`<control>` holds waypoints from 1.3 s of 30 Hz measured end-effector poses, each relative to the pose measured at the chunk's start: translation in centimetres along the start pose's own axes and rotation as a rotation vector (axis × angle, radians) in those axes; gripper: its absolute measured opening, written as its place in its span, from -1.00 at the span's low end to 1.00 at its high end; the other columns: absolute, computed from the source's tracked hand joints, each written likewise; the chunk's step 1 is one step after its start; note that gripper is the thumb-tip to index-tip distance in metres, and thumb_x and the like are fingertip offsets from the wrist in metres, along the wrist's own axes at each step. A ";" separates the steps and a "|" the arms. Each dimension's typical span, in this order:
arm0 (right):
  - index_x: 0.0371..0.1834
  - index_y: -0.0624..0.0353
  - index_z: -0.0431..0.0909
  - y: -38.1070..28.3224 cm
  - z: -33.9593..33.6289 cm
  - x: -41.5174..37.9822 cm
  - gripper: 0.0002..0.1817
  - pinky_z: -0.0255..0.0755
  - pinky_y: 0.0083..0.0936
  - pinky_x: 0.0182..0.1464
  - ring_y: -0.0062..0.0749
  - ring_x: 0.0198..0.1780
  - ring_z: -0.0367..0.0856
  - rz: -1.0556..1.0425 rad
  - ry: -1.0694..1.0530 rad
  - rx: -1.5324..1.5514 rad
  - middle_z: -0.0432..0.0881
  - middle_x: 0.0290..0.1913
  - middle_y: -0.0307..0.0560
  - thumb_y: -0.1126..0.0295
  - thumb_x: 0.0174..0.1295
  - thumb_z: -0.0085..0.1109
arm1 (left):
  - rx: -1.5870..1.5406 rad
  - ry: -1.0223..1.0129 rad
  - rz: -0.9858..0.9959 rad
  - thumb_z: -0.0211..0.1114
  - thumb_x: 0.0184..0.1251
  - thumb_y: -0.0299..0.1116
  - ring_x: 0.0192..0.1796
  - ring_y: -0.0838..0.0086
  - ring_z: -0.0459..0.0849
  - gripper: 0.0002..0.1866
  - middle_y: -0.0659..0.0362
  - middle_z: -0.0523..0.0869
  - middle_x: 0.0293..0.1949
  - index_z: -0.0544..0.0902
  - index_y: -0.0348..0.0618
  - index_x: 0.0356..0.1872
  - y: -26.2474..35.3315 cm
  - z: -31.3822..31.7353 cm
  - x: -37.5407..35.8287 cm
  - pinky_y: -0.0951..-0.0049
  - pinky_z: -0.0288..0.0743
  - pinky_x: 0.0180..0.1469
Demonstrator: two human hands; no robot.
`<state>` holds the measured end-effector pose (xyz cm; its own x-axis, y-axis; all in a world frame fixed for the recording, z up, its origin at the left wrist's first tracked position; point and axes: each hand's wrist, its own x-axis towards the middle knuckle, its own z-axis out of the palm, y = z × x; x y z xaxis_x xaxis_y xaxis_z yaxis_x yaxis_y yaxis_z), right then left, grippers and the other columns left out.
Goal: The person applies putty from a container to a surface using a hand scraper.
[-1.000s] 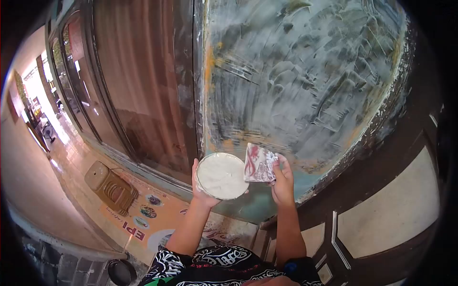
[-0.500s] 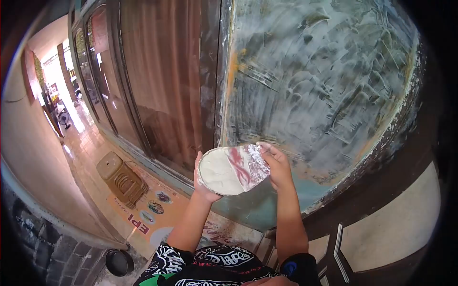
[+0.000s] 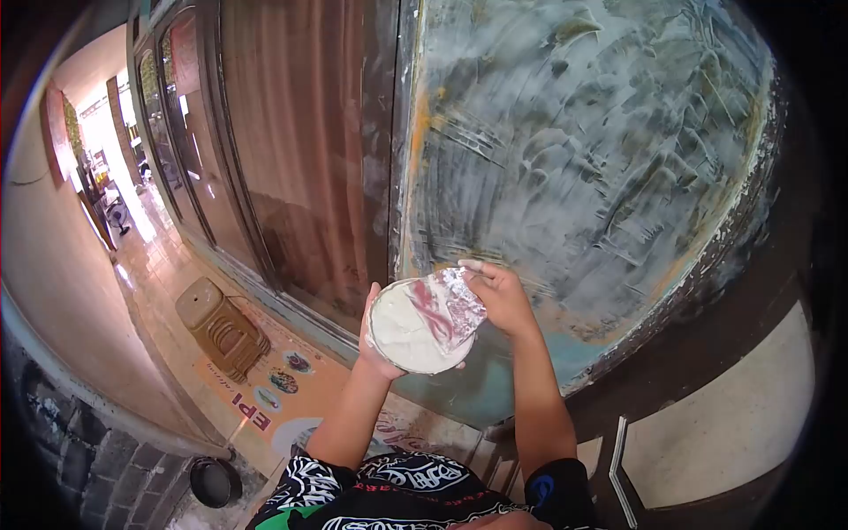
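Observation:
A round container of whitish paste (image 3: 402, 331) rests in my left hand (image 3: 375, 349), whose fingers wrap its left and lower rim. My right hand (image 3: 502, 296) pinches a flat, thin scraper (image 3: 452, 309), reddish and smeared with white. The scraper lies over the upper right part of the paste. Behind both hands stands a wall panel (image 3: 583, 159) streaked with grey-white and greenish smears, with orange patches along its edges.
Left of the panel is a dark-framed window (image 3: 300, 150) with a brown curtain. A brown plastic stool (image 3: 221, 327) stands on the floor by a printed orange banner (image 3: 305, 397). A dark round pan (image 3: 215, 482) sits near the block wall (image 3: 115, 468).
The scraper has moved left and farther over the paste, with my right hand following. The container's right side now shows below it. The view has shifted slightly.

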<state>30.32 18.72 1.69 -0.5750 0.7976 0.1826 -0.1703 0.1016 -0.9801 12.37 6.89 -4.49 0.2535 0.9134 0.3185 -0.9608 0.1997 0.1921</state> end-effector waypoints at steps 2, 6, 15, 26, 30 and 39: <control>0.24 0.38 0.59 -0.2 -0.8 0.0 -0.66 0.45 -0.72 -0.14 -0.73 -0.21 0.60 -0.008 -0.017 -0.008 0.74 -0.15 -0.23 0.45 0.49 0.18 | -0.032 0.012 -0.013 -0.17 0.47 0.43 0.45 -0.33 0.36 -0.13 -0.08 0.36 0.53 0.38 -0.01 0.52 -0.5 -0.1 0.6 -0.80 0.13 0.21; 0.28 0.37 0.58 -1.3 -2.2 -0.5 -0.64 0.46 -0.71 -0.12 -0.74 -0.21 0.60 0.019 -0.026 -0.059 0.75 -0.16 -0.26 0.45 0.49 0.17 | -0.048 0.015 -0.041 -0.17 0.47 0.44 0.44 -0.34 0.36 -0.12 -0.10 0.36 0.52 0.37 -0.05 0.53 -1.4 0.4 1.6 -0.71 0.16 0.26; 0.32 0.39 0.54 -2.8 -4.4 -0.9 -0.61 0.53 -0.66 -0.05 -0.67 -0.15 0.68 0.010 -0.033 0.031 0.78 -0.08 -0.14 0.47 0.48 0.19 | 0.015 0.169 -0.024 -0.17 0.50 0.41 0.42 -0.18 0.47 -0.10 -0.13 0.45 0.46 0.39 -0.19 0.49 -3.1 1.2 3.3 -0.43 0.29 0.39; 0.19 0.40 0.56 -3.5 -5.2 -2.1 -0.67 0.54 -0.64 -0.10 -0.63 -0.17 0.71 0.017 -0.027 -0.064 0.81 -0.14 -0.06 0.44 0.46 0.25 | 0.053 0.033 -0.101 -0.18 0.50 0.41 0.44 -0.18 0.44 -0.11 -0.09 0.44 0.48 0.35 -0.14 0.53 -3.8 1.2 3.9 -0.47 0.25 0.39; 0.11 0.37 0.60 -4.1 -4.6 -2.6 -0.72 0.55 -0.63 -0.12 -0.63 -0.19 0.71 0.028 -0.018 -0.081 0.81 -0.17 -0.07 0.43 0.45 0.26 | -0.021 -0.102 -0.178 -0.15 0.47 0.44 0.43 -0.22 0.43 -0.10 -0.07 0.41 0.50 0.34 -0.08 0.54 -3.9 1.9 3.8 -0.72 0.15 0.29; 0.03 0.37 0.62 -4.0 -5.0 -2.9 -0.77 0.55 -0.64 -0.13 -0.63 -0.22 0.71 0.022 0.034 -0.073 0.81 -0.20 -0.07 0.45 0.43 0.27 | 0.000 -0.065 -0.213 -0.13 0.44 0.46 0.45 -0.22 0.41 -0.10 -0.04 0.39 0.51 0.36 -0.05 0.53 -3.5 2.0 3.9 -0.76 0.11 0.27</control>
<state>36.66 19.00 4.65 -0.5499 0.8199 0.1593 -0.0986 0.1256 -0.9872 16.92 9.04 -2.06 0.4571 0.8258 0.3303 -0.8850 0.3854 0.2613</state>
